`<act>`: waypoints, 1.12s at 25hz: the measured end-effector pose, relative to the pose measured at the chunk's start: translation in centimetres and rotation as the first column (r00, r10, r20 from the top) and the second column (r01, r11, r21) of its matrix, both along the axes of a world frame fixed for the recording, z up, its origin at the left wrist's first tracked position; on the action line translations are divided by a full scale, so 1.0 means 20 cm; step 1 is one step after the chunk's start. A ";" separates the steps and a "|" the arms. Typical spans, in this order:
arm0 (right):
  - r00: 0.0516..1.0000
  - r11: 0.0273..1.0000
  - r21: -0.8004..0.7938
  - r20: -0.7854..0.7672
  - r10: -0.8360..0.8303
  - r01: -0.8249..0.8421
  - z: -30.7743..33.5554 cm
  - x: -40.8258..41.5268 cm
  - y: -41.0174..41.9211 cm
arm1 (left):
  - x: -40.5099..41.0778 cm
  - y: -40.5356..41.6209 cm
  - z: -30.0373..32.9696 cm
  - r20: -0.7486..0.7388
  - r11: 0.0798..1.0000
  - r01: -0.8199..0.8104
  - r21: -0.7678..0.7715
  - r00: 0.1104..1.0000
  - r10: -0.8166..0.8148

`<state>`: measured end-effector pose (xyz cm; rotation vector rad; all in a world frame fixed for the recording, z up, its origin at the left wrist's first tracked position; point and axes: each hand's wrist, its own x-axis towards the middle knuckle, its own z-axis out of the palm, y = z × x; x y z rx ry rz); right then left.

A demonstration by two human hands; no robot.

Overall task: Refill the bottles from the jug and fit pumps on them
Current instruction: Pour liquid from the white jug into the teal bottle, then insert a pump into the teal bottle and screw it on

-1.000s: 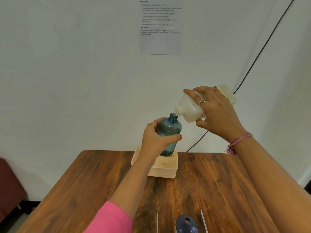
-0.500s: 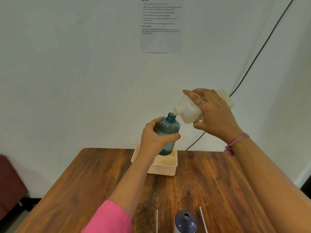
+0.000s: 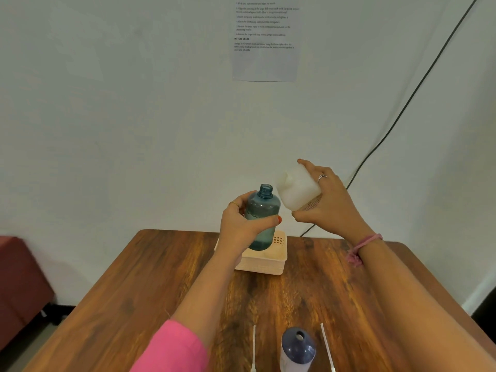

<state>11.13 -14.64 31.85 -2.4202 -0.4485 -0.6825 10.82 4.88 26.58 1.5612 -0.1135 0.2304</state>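
Observation:
My left hand [image 3: 241, 226] grips a translucent blue bottle [image 3: 262, 210] upright in the air above the table, its neck open with no pump on it. Just right of it my right hand [image 3: 326, 202] holds the white jug [image 3: 296, 187], spout pointing up and left, a little beside the bottle's mouth and apart from it. A second bottle [image 3: 297, 350], dark blue on top and open-necked, stands at the table's near edge. Two thin white pump tubes lie beside it, one on the left [image 3: 254, 347] and one on the right [image 3: 327, 347].
A cream plastic basket [image 3: 271, 261] sits on the wooden table [image 3: 139, 285] below the held bottle. A printed sheet [image 3: 265, 38] hangs on the white wall, with a black cable [image 3: 402, 108] running down it. A dark red seat [image 3: 18, 280] stands at the left.
The jug has swung back from its tilted pouring pose over the bottle's mouth to a more upright one beside it. Both hands sit lower in view; the bottle stays upright.

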 end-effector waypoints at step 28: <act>0.898 0.748 0.663 -0.347 0.271 0.030 -0.68 -0.28 0.18 | -0.44 0.31 -1.07 -0.355 0.950 -0.216 0.227 0.890 0.287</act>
